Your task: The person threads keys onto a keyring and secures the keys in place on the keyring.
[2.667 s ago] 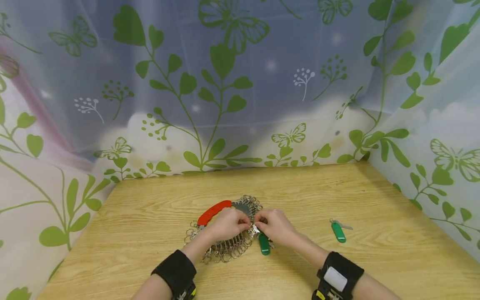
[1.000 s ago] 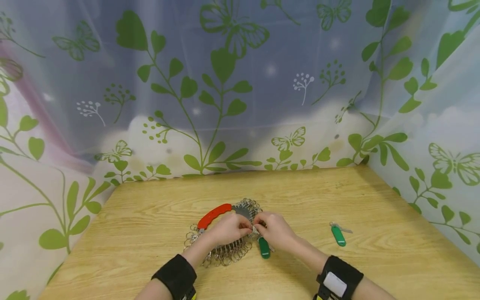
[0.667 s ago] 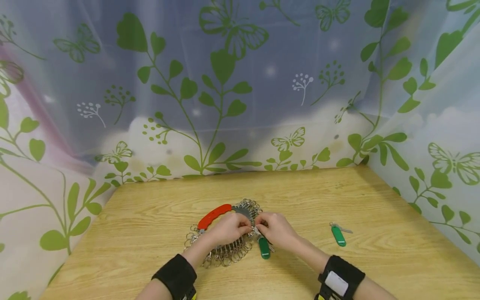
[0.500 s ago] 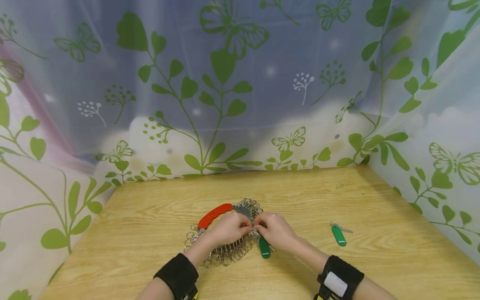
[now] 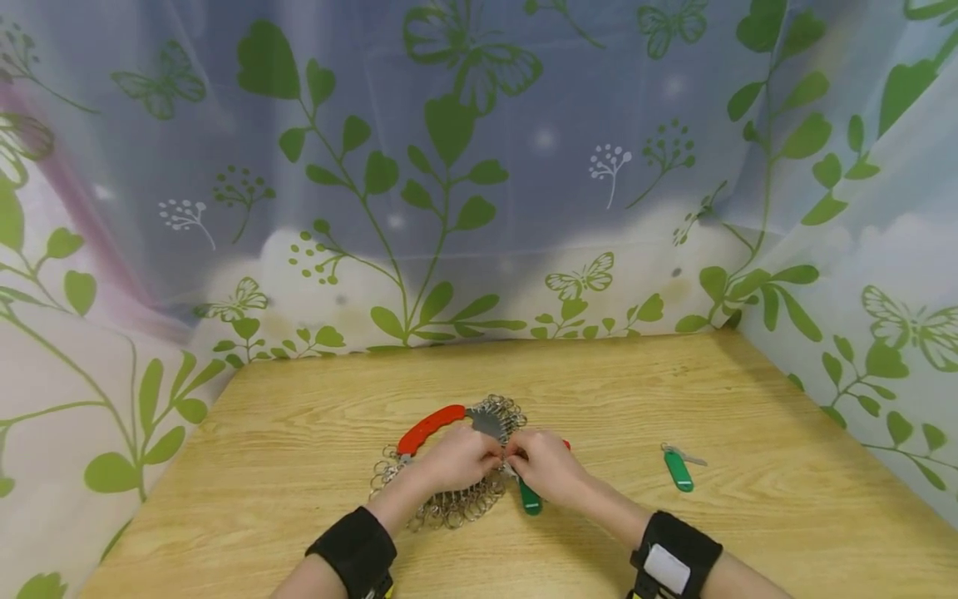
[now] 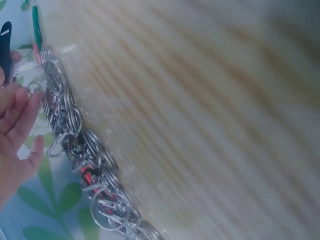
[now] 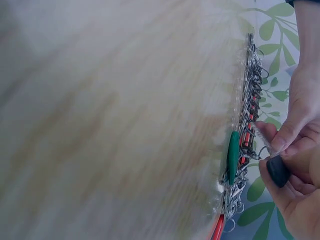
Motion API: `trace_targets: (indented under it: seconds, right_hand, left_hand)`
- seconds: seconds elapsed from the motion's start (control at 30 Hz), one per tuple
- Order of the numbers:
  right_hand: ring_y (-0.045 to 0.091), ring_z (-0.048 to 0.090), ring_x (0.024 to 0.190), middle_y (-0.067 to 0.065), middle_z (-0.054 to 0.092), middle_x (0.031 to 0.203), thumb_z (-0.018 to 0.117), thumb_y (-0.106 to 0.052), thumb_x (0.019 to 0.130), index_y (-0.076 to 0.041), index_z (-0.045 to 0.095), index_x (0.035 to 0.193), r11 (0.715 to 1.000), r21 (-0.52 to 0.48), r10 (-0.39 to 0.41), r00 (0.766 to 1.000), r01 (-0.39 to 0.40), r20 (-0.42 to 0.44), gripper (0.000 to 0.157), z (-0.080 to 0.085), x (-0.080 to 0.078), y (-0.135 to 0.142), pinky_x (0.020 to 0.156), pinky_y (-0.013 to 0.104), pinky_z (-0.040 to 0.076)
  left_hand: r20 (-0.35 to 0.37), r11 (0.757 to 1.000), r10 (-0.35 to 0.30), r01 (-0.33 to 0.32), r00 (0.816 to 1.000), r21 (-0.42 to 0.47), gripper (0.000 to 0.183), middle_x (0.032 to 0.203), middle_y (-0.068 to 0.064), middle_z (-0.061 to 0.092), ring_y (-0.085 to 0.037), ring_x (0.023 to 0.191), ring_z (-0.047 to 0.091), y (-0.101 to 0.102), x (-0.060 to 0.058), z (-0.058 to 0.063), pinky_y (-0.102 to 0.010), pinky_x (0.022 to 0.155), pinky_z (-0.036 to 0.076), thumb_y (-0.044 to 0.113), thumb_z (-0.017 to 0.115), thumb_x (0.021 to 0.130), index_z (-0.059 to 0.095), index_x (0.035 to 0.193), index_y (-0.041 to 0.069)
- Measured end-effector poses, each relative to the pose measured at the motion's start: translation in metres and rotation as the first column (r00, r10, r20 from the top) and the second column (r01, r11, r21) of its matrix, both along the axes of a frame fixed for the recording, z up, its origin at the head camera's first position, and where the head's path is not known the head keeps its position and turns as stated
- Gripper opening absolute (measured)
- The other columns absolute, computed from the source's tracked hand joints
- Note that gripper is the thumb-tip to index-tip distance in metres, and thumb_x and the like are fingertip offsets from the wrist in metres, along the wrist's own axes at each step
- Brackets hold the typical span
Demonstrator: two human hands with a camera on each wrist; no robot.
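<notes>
A large ring with a red handle (image 5: 432, 427) and a fringe of silver split rings and clips (image 5: 456, 509) lies on the table. Over its right side, my left hand (image 5: 464, 457) pinches a small metal key ring (image 6: 34, 87) at its fingertips. Fingertip to fingertip with it, my right hand (image 5: 550, 467) holds a dark key tag (image 7: 278, 171). Thin silver metal (image 7: 262, 136) shows between the hands; their fingers partly hide it. Just below the right hand lies a green key tag (image 5: 530, 497) against the ring. A small red piece (image 5: 566, 445) peeks out beyond the right hand.
Another green key tag (image 5: 679, 471) with a silver key (image 5: 694, 460) lies to the right on the wooden table (image 5: 314, 399). Patterned curtains (image 5: 337, 208) enclose the table at the back and sides.
Both hands stay over the ring's right side, with small finger movements. The silver metal between them shows less than before. A red piece now shows beyond the right hand.
</notes>
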State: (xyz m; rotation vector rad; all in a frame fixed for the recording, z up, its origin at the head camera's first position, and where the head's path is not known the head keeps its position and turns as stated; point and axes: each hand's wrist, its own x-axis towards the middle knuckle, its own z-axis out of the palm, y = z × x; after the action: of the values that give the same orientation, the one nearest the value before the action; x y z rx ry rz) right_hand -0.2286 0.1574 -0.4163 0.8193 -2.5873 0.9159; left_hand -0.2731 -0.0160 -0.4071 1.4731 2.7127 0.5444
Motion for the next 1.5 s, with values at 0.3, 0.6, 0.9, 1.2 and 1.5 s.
trace_targets:
  seconds: [0.3,0.6,0.9,1.2,1.5]
  right_hand:
    - [0.005,0.050,0.061,-0.003,0.058,0.073,0.059,-0.004,0.081,-0.008,0.061,0.079,0.995,-0.086,-0.041,0.998,0.045,0.050,0.005,0.000,-0.003,0.004,0.053,0.025,0.045]
    - [0.006,0.050,0.060,-0.003,0.058,0.073,0.059,-0.005,0.082,-0.007,0.060,0.078,0.995,-0.097,-0.015,0.998,0.021,0.059,0.004,-0.001,-0.004,0.005,0.052,0.025,0.045]
    - [0.010,0.051,0.056,-0.001,0.056,0.066,0.062,-0.003,0.076,-0.007,0.058,0.075,0.973,-0.217,-0.006,0.949,0.078,0.314,0.006,0.001,-0.002,0.003,0.050,0.027,0.044]
    - [0.020,0.056,0.052,0.007,0.055,0.066,0.060,0.003,0.074,0.000,0.055,0.074,0.941,-0.319,0.076,0.846,0.114,0.528,0.006,-0.003,0.004,-0.002,0.047,0.031,0.049]
    - [0.016,0.052,0.042,0.004,0.053,0.058,0.057,0.002,0.072,-0.003,0.051,0.067,0.982,-0.180,0.037,0.878,0.057,0.477,0.009,-0.007,0.008,-0.005,0.038,0.028,0.045]
  left_hand:
    - [0.101,0.998,0.027,-0.032,0.995,0.050,0.010,0.065,0.012,0.050,-0.004,0.050,0.040,-0.003,0.001,-0.001,-0.020,0.050,0.035,0.020,0.054,0.088,0.064,0.086,0.018]
    - [0.055,0.997,0.041,-0.045,0.998,0.064,0.017,0.055,0.010,0.042,-0.005,0.043,0.033,0.000,-0.001,0.001,-0.019,0.046,0.028,0.017,0.052,0.088,0.060,0.073,0.016]
    - [-0.092,0.999,-0.033,0.031,0.995,-0.022,0.013,0.056,0.014,0.043,-0.002,0.047,0.035,-0.001,-0.001,0.002,-0.028,0.061,0.034,0.017,0.055,0.086,0.062,0.076,0.021]
    - [-0.164,0.990,-0.086,0.066,0.983,-0.123,0.014,0.055,0.017,0.041,0.000,0.051,0.036,0.003,0.003,0.003,-0.035,0.071,0.039,0.017,0.057,0.082,0.059,0.071,0.025]
    - [-0.243,0.979,-0.108,0.061,0.964,-0.194,0.020,0.053,0.017,0.039,0.002,0.053,0.036,0.007,0.007,-0.003,-0.056,0.085,0.035,0.015,0.059,0.078,0.052,0.063,0.026]
